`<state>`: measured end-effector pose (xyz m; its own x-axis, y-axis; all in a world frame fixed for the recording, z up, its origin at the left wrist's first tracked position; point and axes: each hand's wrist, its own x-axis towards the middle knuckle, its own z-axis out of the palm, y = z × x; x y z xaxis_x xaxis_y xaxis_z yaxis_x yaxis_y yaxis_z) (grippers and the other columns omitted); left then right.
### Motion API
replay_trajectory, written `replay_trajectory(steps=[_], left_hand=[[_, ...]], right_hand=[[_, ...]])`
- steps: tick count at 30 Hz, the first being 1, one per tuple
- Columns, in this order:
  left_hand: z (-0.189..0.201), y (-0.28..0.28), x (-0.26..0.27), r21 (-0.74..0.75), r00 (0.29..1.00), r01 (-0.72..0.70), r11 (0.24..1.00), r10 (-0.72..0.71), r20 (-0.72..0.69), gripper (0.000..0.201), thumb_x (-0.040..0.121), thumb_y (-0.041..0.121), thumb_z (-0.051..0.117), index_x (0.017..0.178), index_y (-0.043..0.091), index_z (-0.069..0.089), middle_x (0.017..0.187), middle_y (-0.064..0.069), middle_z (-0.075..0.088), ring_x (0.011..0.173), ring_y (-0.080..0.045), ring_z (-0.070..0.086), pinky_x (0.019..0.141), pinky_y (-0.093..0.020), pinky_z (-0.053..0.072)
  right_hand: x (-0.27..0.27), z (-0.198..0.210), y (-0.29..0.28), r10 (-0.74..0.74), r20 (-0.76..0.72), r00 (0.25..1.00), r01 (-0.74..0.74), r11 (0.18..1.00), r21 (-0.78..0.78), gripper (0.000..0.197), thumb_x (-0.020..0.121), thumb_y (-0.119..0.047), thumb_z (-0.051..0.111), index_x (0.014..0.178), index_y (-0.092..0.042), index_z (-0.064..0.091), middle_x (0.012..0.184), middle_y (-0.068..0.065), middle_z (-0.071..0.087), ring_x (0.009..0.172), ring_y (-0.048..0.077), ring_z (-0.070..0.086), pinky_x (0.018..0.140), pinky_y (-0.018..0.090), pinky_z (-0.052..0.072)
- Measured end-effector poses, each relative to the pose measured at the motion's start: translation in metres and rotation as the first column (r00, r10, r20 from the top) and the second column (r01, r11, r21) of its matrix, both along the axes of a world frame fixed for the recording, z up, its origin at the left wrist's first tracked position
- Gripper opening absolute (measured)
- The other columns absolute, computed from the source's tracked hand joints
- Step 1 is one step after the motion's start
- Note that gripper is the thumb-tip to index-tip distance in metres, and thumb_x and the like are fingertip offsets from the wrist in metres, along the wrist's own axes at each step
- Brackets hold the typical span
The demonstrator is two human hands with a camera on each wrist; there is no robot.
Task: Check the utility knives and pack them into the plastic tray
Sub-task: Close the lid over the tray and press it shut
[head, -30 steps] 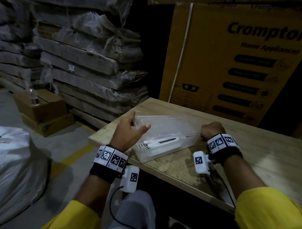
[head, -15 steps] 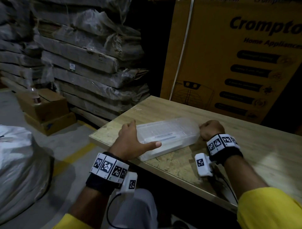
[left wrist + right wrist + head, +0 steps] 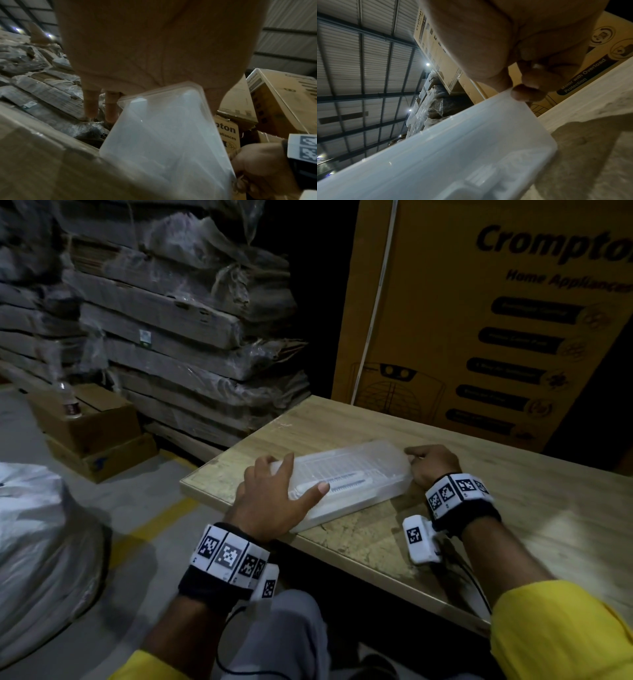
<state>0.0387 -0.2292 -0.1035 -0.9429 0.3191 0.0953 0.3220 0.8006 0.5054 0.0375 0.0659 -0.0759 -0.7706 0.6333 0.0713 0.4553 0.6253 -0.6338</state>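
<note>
A translucent plastic tray (image 3: 363,465) lies with its lid down on the wooden table (image 3: 513,525), near the left corner. White utility knives (image 3: 342,483) show dimly through the lid. My left hand (image 3: 274,494) lies spread over the tray's left end, thumb flat on the lid and fingers (image 3: 91,102) straight past the far edge of the tray (image 3: 163,135). My right hand (image 3: 431,463) is at the right end, its curled fingertips (image 3: 527,93) pinching the rim of the tray (image 3: 453,155).
A big yellow Crompton carton (image 3: 479,320) stands right behind the table. Wrapped flat bundles (image 3: 171,320) are stacked to the left. On the floor are cardboard boxes (image 3: 92,433) with a bottle (image 3: 70,402) on top, and a white sack (image 3: 41,542).
The lid stood up a second ago and has come down over the knives. My left hand has moved onto the lid, and my right hand has slid toward the tray's far right corner.
</note>
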Motion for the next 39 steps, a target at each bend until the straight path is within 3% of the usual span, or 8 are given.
replay_trajectory(steps=[6, 13, 20, 24, 26, 29, 33, 39], left_hand=[[-0.006, 0.002, 0.002, -0.010, 0.998, -0.012, 1.000, 0.012, -0.059, 0.093, 0.088, 0.081, 0.036, 0.163, 0.026, 0.024, 0.164, -0.015, 0.025, 0.149, -0.036, 0.025, 0.119, -0.052, 0.028], [-0.008, -0.001, 0.000, -0.068, 0.991, -0.012, 0.998, 0.003, -0.130, 0.115, 0.072, 0.094, 0.009, 0.162, 0.024, 0.028, 0.165, -0.016, 0.031, 0.150, -0.036, 0.031, 0.123, -0.051, 0.026], [-0.011, -0.001, -0.007, -0.096, 0.987, 0.000, 0.995, -0.016, -0.161, 0.113, 0.075, 0.094, 0.013, 0.160, 0.022, 0.032, 0.159, -0.019, 0.038, 0.145, -0.037, 0.038, 0.120, -0.050, 0.032], [-0.008, -0.002, -0.006, -0.145, 0.983, 0.006, 0.989, -0.032, -0.180, 0.112, 0.076, 0.092, 0.012, 0.159, 0.020, 0.033, 0.156, -0.022, 0.042, 0.141, -0.038, 0.043, 0.118, -0.050, 0.035], [-0.007, -0.001, -0.007, -0.156, 0.983, 0.006, 0.988, -0.034, -0.178, 0.111, 0.076, 0.091, 0.011, 0.160, 0.021, 0.032, 0.156, -0.022, 0.042, 0.141, -0.039, 0.043, 0.118, -0.049, 0.035], [-0.006, -0.001, -0.006, -0.161, 0.986, 0.003, 0.987, -0.030, -0.164, 0.111, 0.076, 0.092, 0.013, 0.160, 0.022, 0.031, 0.157, -0.021, 0.040, 0.142, -0.039, 0.041, 0.119, -0.049, 0.032], [-0.006, -0.002, -0.006, -0.146, 0.990, 0.016, 0.989, -0.036, -0.137, 0.105, 0.082, 0.091, 0.022, 0.161, 0.023, 0.028, 0.161, -0.021, 0.035, 0.146, -0.039, 0.037, 0.121, -0.050, 0.030], [-0.007, -0.002, -0.006, -0.121, 0.991, 0.022, 0.992, -0.038, -0.129, 0.114, 0.072, 0.093, 0.012, 0.161, 0.024, 0.028, 0.160, -0.020, 0.035, 0.146, -0.038, 0.036, 0.120, -0.049, 0.029]], right_hand=[[0.001, -0.002, -0.006, 0.200, 0.139, 0.970, -0.205, 0.978, 0.024, 0.049, 0.104, -0.037, 0.045, 0.153, -0.030, 0.041, 0.160, 0.007, 0.040, 0.141, 0.037, 0.042, 0.112, 0.042, 0.038], [-0.011, -0.011, -0.003, 0.308, 0.341, 0.888, -0.338, 0.941, 0.030, 0.066, 0.100, -0.058, 0.025, 0.160, -0.036, 0.009, 0.166, 0.013, 0.019, 0.149, 0.041, 0.025, 0.119, 0.054, 0.026], [-0.018, -0.006, -0.002, 0.261, 0.388, 0.884, -0.288, 0.958, 0.011, 0.063, 0.100, -0.053, 0.028, 0.158, -0.043, 0.005, 0.166, 0.013, 0.016, 0.146, 0.042, 0.030, 0.117, 0.053, 0.031], [-0.029, -0.002, 0.000, 0.242, 0.468, 0.850, -0.300, 0.952, 0.053, 0.072, 0.090, -0.052, 0.034, 0.156, -0.043, 0.008, 0.162, 0.016, 0.028, 0.137, 0.043, 0.041, 0.111, 0.052, 0.040], [-0.032, -0.003, -0.004, 0.188, 0.496, 0.848, -0.289, 0.948, 0.135, 0.071, 0.090, -0.050, 0.033, 0.156, -0.042, 0.008, 0.163, 0.015, 0.028, 0.143, 0.042, 0.033, 0.114, 0.054, 0.035], [-0.032, -0.004, -0.015, 0.170, 0.503, 0.847, -0.311, 0.927, 0.209, 0.066, 0.099, -0.042, 0.030, 0.160, -0.032, 0.005, 0.170, 0.007, 0.005, 0.154, 0.037, 0.005, 0.122, 0.058, 0.016], [-0.038, -0.007, -0.017, 0.216, 0.474, 0.853, -0.338, 0.922, 0.189, 0.067, 0.099, -0.046, 0.025, 0.160, -0.029, 0.002, 0.169, 0.008, 0.006, 0.151, 0.041, 0.017, 0.121, 0.055, 0.021], [-0.040, -0.004, -0.015, 0.218, 0.445, 0.868, -0.306, 0.942, 0.136, 0.065, 0.099, -0.047, 0.024, 0.160, -0.032, 0.004, 0.168, 0.013, 0.010, 0.150, 0.042, 0.021, 0.118, 0.055, 0.023]])
